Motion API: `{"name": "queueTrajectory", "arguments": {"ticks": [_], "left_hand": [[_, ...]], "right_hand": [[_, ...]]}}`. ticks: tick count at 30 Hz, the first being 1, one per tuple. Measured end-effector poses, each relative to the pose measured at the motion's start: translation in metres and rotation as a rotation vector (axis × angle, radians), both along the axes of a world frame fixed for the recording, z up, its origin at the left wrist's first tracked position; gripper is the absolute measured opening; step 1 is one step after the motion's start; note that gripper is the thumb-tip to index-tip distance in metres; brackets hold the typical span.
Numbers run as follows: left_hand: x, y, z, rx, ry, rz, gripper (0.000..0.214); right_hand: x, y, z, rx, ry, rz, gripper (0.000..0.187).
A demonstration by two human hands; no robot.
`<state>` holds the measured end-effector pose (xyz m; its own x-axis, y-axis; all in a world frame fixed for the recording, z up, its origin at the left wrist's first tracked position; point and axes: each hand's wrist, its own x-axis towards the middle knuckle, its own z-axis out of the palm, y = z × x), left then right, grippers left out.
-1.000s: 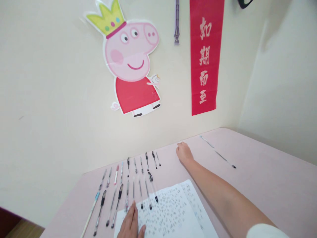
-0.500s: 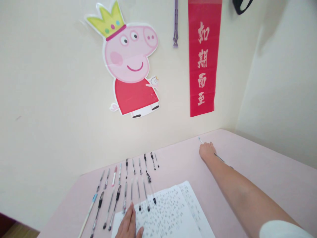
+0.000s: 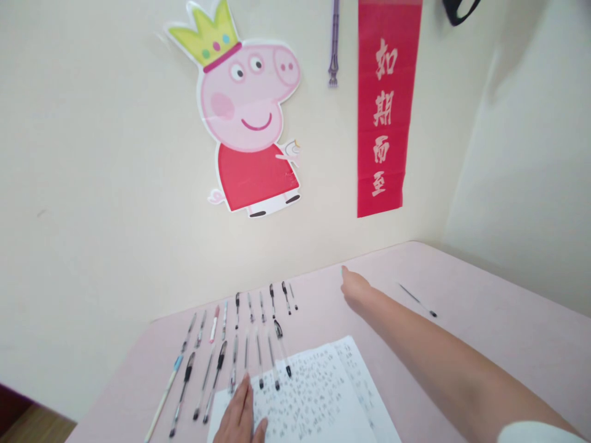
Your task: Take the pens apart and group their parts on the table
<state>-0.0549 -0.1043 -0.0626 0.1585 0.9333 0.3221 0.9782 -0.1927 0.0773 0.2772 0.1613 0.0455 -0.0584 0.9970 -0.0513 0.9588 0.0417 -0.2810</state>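
Note:
My left hand (image 3: 242,413) lies flat with fingers stretched on the handwritten paper (image 3: 314,394), its fingertips by the lower end of a clear pen (image 3: 246,351). At the far edge of the table my right hand (image 3: 355,287) is closed around a pen (image 3: 343,271); only its light blue-green end shows, and the rest is hidden by the hand. To the left of the right hand, the closest thing is a short thin refill-like stick (image 3: 293,296) at the end of the back row of pens.
Two rows of pens cover the left side of the pink table (image 3: 498,344), including a black-capped pen (image 3: 282,347) and a white pen with a blue cap (image 3: 164,397). One thin pen (image 3: 418,299) lies alone at the right. The wall (image 3: 115,184) rises behind.
My right hand has moved left along the table's far edge with the pen, towards the back row. The lone pen at the right is now uncovered. My left hand stays put.

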Motion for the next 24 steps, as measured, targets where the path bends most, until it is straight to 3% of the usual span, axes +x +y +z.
{"name": "queueTrajectory", "arguments": {"ticks": [2,5,8,11,16,24], "left_hand": [[0.003,0.000,0.003,-0.025,0.013,0.018,0.057],[0.006,-0.001,0.006,-0.024,0.052,0.017,0.054],[0.006,0.000,0.006,0.020,0.074,0.003,0.051],[0.005,0.000,0.005,0.053,0.081,-0.003,0.052],[0.006,0.000,0.006,0.053,0.104,0.004,0.051],[0.008,-0.002,0.009,0.077,0.066,-0.024,0.053]], "right_hand": [[-0.027,-0.022,0.002,0.018,0.041,0.139,0.067],[-0.066,-0.065,-0.001,0.099,0.140,0.445,0.048],[-0.093,-0.102,-0.006,0.102,0.106,0.558,0.036],[-0.109,-0.122,-0.011,0.097,0.081,0.574,0.028],[-0.123,-0.129,-0.017,0.077,0.054,0.567,0.025],[-0.117,-0.131,-0.020,0.095,0.088,0.598,0.033]]}}
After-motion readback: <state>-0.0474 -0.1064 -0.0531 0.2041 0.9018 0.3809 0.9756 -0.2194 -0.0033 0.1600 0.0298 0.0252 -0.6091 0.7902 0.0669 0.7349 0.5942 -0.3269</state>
